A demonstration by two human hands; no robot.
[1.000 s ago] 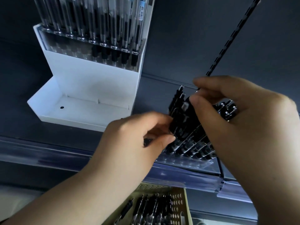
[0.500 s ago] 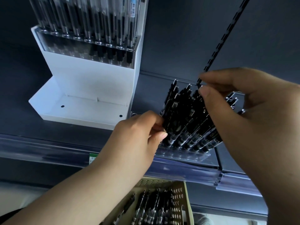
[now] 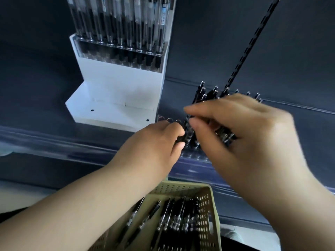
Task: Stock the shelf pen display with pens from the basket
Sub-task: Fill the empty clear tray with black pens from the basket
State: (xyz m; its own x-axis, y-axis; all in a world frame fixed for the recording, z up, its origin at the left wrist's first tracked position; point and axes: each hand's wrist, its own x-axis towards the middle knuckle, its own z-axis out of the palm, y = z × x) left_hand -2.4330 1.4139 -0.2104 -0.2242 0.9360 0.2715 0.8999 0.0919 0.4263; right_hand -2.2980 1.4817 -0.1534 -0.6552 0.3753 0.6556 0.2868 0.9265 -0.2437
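Head view shows both hands closed in over the clear rack (image 3: 195, 156), where half a second ago they flanked the cluster of black pens (image 3: 200, 92) with a gap between them. The right hand (image 3: 250, 142) has dropped lower and now covers most of the cluster, so only the clip ends stick out past the far side of the rack. Its thumb and forefinger are brought together on a pen at the rack's left end, and its other fingers curl over more pens. Motion blur makes it hard to tell whether those are held or already seated. The left hand (image 3: 155, 144) has moved in from the rack's left side, and its curled fingers (image 3: 178, 144) pinch the lower barrel of that same end pen. A second ago the bundle was held above the rack. Now the pens stand in it, so the work looks to have passed from carrying to seating single pens. A few empty rings (image 3: 169, 120) show at the rack's left end, so room remains. The basket (image 3: 208, 194) sits below the rack, nearer the person, with many loose pens (image 3: 170, 220) inside, so the stocking seems far from finished. A white stand (image 3: 117, 84) full of other pens rises just left of the rack.
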